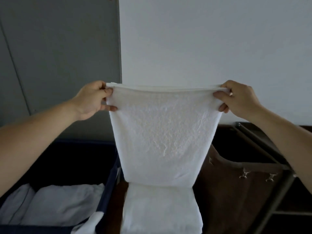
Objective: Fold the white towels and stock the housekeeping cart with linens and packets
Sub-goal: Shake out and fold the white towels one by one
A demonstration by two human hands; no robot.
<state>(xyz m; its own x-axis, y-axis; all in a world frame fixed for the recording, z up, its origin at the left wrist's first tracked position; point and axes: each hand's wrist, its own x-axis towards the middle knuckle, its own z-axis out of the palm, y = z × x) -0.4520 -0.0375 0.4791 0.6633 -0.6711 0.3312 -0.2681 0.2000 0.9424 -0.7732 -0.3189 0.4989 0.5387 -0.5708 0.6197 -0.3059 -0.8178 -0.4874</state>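
dim, soft light; forearms blurred, edges bowed by wide-angle lens.

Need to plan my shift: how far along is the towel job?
Done: a folded towel lies at the bottom centre. In hand: the left hand and right hand pinch the top corners of a hanging towel, already doubled. Left: finish folding it; rumpled linen in the blue bin seems to await folding. No packets in view.

From here I can't see what the raised towel [163,132] covers, including part of the brown bag [228,183]. The folded towel [160,211] and blue bin [109,183] run off the bottom edge.
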